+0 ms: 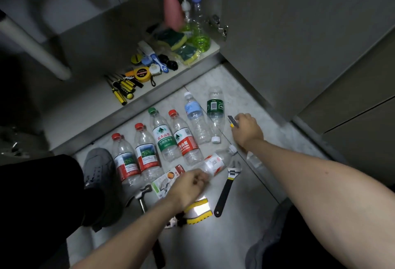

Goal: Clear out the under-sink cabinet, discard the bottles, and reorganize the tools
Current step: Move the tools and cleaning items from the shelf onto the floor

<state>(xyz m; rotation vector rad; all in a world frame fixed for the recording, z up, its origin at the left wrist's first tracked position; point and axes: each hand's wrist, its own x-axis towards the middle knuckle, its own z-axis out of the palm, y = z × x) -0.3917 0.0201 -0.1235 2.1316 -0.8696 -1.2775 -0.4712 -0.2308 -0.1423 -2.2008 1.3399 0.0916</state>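
Floor tiles [245,215] | R hand [246,128] pinches utility knife [233,121] | L hand [190,185] curled, grip unclear | shelve knife w/ screwdrivers [121,89], blade retracted

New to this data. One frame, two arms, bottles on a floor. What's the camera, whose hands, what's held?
There is no robot. A person wears one wide-angle camera on the head, looking down at their own arms, so this is their view.

They face an open cabinet. On its shelf lie screwdrivers, a tape measure, sponges and a pink spray bottle.

On the tiled floor, empty water bottles lie side by side, with a wrench, a hammer and yellow-handled pliers nearer the person.

The right hand grips a small grey and yellow tool, probably a utility knife. The left hand is curled over a bottle lying crosswise; whether it grips anything is unclear.
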